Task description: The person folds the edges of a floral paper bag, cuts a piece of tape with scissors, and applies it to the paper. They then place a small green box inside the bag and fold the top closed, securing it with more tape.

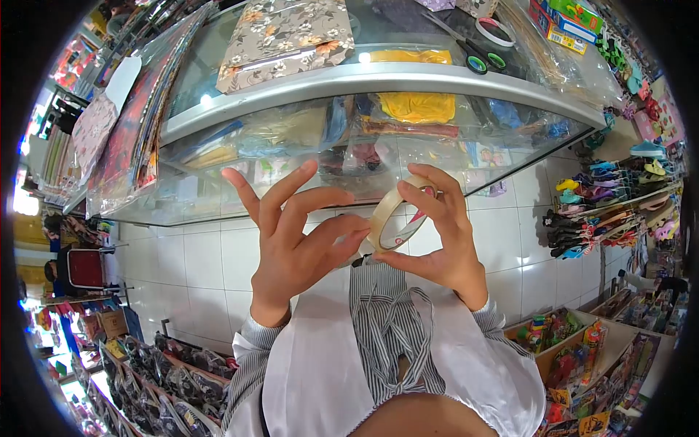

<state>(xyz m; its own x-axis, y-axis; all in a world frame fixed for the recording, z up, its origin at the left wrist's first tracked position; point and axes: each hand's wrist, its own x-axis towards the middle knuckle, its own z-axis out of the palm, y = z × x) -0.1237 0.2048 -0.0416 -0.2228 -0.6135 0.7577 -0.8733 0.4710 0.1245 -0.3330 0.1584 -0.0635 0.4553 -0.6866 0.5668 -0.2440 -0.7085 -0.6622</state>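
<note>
A roll of clear tape (391,217) is upright between my two hands, above the tiled floor and in front of the glass counter. My right hand (444,237) grips its right side, with the thumb at the bottom and the fingers over the top. On the roll's left edge, the thumb and index finger of my left hand (291,237) are pinched together, and the other fingers are spread. Whether a tape end lies between those fingertips is too small to tell. A flowered paper bag (287,40) lies on the counter top, beyond my hands.
The glass counter's metal edge (306,85) crosses in front of me. On it are black-and-green scissors (477,60), a white tape ring (495,33) and small boxes (564,25). Wrapped sheets (135,124) stand at left. Hair clips (597,197) hang at right.
</note>
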